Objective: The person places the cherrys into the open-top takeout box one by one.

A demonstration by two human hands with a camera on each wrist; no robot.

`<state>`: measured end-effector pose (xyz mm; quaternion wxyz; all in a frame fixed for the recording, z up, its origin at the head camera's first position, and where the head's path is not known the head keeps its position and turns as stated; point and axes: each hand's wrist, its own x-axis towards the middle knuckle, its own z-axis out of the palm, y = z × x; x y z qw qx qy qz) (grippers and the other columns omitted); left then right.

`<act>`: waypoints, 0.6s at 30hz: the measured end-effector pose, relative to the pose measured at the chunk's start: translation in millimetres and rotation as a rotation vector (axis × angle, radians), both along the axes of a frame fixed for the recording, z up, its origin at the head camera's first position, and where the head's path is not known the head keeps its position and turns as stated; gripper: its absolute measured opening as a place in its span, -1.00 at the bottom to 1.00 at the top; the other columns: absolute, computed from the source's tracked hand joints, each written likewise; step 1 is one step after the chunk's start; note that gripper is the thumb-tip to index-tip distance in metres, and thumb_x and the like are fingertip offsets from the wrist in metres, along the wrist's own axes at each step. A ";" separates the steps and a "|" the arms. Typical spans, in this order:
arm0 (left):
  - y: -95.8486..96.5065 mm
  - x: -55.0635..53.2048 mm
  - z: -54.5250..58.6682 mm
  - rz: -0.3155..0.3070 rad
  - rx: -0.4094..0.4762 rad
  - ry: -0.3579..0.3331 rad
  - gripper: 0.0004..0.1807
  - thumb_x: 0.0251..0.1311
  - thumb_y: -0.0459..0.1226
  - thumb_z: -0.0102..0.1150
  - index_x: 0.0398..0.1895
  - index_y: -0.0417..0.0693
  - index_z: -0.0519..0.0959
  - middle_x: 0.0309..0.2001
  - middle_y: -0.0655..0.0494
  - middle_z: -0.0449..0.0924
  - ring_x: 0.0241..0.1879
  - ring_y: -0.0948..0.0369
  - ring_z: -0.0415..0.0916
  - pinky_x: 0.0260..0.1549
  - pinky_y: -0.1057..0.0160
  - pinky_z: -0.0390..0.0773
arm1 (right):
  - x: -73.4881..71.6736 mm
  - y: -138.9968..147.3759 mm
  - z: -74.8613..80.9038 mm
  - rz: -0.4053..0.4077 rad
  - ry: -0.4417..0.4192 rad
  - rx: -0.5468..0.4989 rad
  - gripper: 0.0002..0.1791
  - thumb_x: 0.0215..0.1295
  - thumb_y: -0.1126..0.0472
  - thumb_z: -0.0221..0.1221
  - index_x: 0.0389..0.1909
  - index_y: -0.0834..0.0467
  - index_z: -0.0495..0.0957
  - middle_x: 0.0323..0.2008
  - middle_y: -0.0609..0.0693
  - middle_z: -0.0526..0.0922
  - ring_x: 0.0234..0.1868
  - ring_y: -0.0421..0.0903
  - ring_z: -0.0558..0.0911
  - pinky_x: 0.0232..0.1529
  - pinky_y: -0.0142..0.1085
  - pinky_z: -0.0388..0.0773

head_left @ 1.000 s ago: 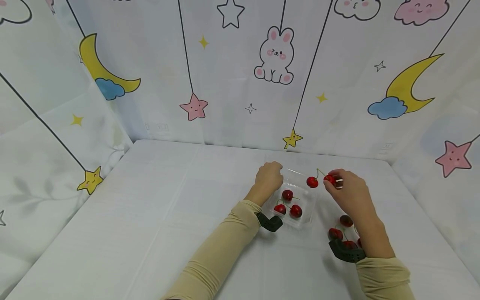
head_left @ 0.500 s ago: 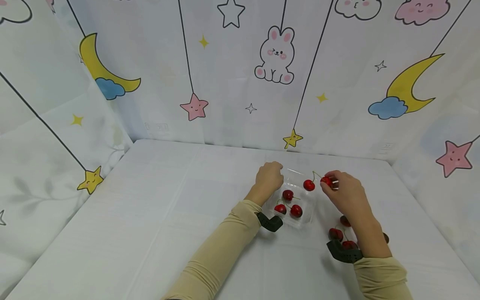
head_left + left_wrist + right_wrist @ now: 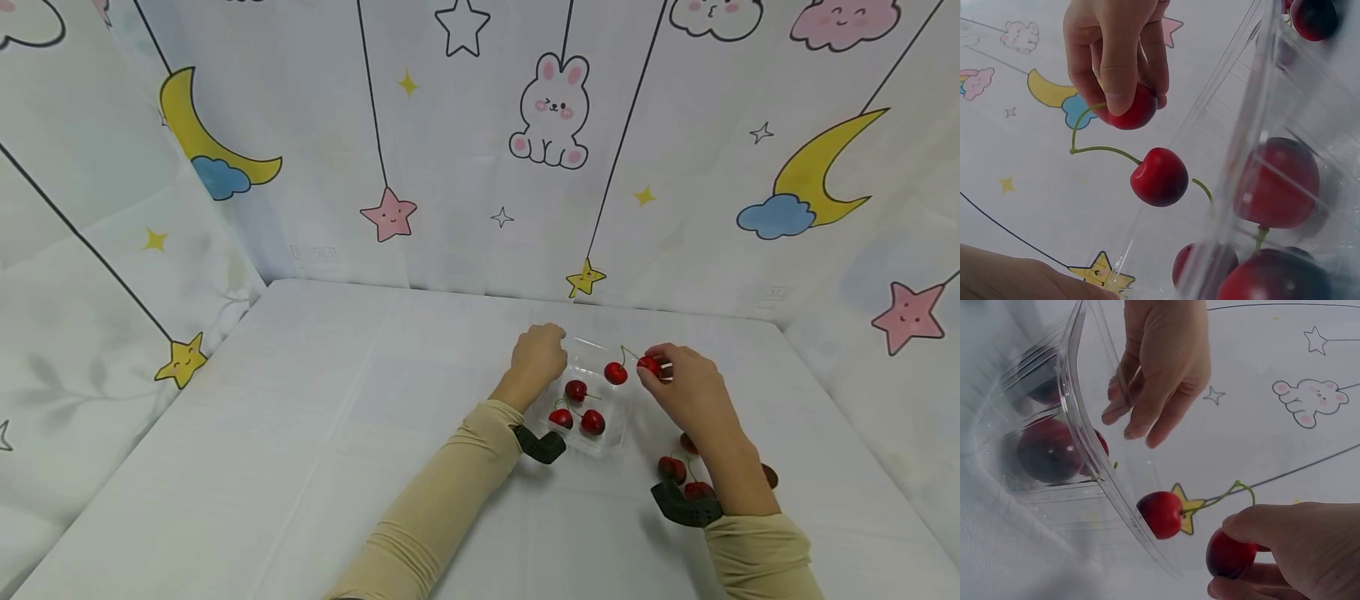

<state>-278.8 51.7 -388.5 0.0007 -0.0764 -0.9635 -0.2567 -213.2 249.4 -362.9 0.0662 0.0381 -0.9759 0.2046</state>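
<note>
In the head view, the right hand (image 3: 686, 383) pinches one cherry of a joined pair, the held cherry (image 3: 647, 367), between thumb and fingers; its free twin (image 3: 616, 372) hangs at the far right corner of the clear container (image 3: 617, 408). The left hand (image 3: 538, 358) is at the container's far left edge, its fingertips hidden here. Three cherries (image 3: 592, 422) lie inside; loose cherries (image 3: 672, 469) rest on the bench (image 3: 375, 417) near the right wrist. The pair's long axis runs sideways, from right hand toward container.

In the left wrist view, the joined stems (image 3: 1072, 151) form a bent V, its point away from the container. The fruit looks light, firm and slick; the stems look thin and fragile, so the round flesh seems the safer hold.

In the right wrist view, the left hand's fingers appear to pinch the rim; the free twin's stem end faces the right hand. Whether that cherry touches the rim, I cannot tell.
</note>
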 end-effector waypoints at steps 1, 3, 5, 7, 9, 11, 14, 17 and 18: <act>0.1 0.1 0.0 0.001 0.002 -0.002 -0.62 0.25 -0.30 0.08 0.15 0.00 0.55 0.06 0.10 0.63 -0.08 0.12 0.62 -0.29 0.23 0.63 | 0.1 -0.1 -0.1 0.001 0.001 0.000 -0.57 0.27 0.11 0.17 0.08 0.26 0.46 -0.04 0.27 0.56 -0.04 0.20 0.58 -0.21 -0.02 0.63; 0.2 -0.1 0.0 0.002 0.003 -0.006 -0.62 0.25 -0.30 0.08 0.15 0.00 0.55 0.06 0.10 0.63 -0.09 0.12 0.62 -0.30 0.23 0.63 | 0.2 -0.3 -0.6 0.001 0.004 -0.001 -0.57 0.27 0.11 0.17 0.08 0.26 0.46 -0.04 0.27 0.56 -0.04 0.20 0.58 -0.21 -0.02 0.63; 0.4 -0.4 0.0 0.005 0.002 -0.009 -0.62 0.25 -0.29 0.08 0.15 0.00 0.55 0.05 0.10 0.63 -0.10 0.13 0.62 -0.32 0.24 0.63 | 0.0 -0.5 -0.9 0.002 0.009 0.001 -0.57 0.28 0.11 0.17 0.08 0.26 0.46 -0.04 0.27 0.56 -0.05 0.20 0.58 -0.21 -0.02 0.64; 0.6 -0.8 -0.3 0.009 0.000 -0.011 -0.62 0.25 -0.29 0.08 0.15 0.01 0.55 0.05 0.10 0.64 -0.11 0.14 0.63 -0.33 0.24 0.63 | -0.3 -0.6 -1.1 0.003 0.012 0.002 -0.58 0.28 0.11 0.17 0.08 0.26 0.46 -0.04 0.27 0.56 -0.05 0.20 0.58 -0.21 -0.02 0.64; 0.7 -1.0 -0.4 0.010 -0.001 -0.012 -0.62 0.26 -0.29 0.08 0.15 0.01 0.55 0.05 0.10 0.64 -0.12 0.14 0.63 -0.32 0.24 0.63 | -0.4 -0.6 -1.3 0.004 0.011 0.002 -0.58 0.28 0.11 0.17 0.08 0.26 0.46 -0.04 0.27 0.56 -0.05 0.20 0.58 -0.21 -0.02 0.64; 0.7 -1.0 -0.6 0.013 -0.001 -0.013 -0.62 0.26 -0.28 0.08 0.15 0.01 0.55 0.05 0.10 0.64 -0.11 0.13 0.62 -0.31 0.24 0.63 | -0.3 -0.4 -0.9 0.003 0.007 0.003 -0.57 0.28 0.11 0.17 0.08 0.26 0.46 -0.04 0.27 0.56 -0.04 0.20 0.58 -0.21 -0.02 0.63; 0.8 -1.2 -1.0 0.015 0.002 -0.014 -0.62 0.25 -0.28 0.08 0.15 0.01 0.55 0.04 0.10 0.64 -0.10 0.13 0.62 -0.30 0.23 0.63 | -0.2 0.1 -0.2 0.004 0.000 0.011 -0.57 0.28 0.11 0.17 0.09 0.26 0.46 -0.03 0.27 0.56 -0.03 0.20 0.58 -0.19 -0.01 0.63; 0.8 -1.2 -1.1 0.013 0.007 -0.012 -0.62 0.25 -0.28 0.08 0.14 0.01 0.56 0.04 0.10 0.64 -0.11 0.13 0.62 -0.31 0.23 0.63 | -0.3 0.8 0.5 0.007 -0.008 0.023 -0.56 0.28 0.11 0.17 0.10 0.26 0.46 -0.02 0.28 0.56 -0.03 0.20 0.57 -0.17 0.01 0.62; 0.7 -1.3 -1.3 0.012 0.008 -0.011 -0.62 0.25 -0.28 0.08 0.14 0.01 0.56 0.04 0.10 0.64 -0.11 0.13 0.62 -0.31 0.23 0.63 | -0.3 0.9 0.8 0.008 -0.010 0.027 -0.56 0.28 0.11 0.17 0.10 0.26 0.46 -0.02 0.28 0.56 -0.03 0.20 0.57 -0.16 0.01 0.62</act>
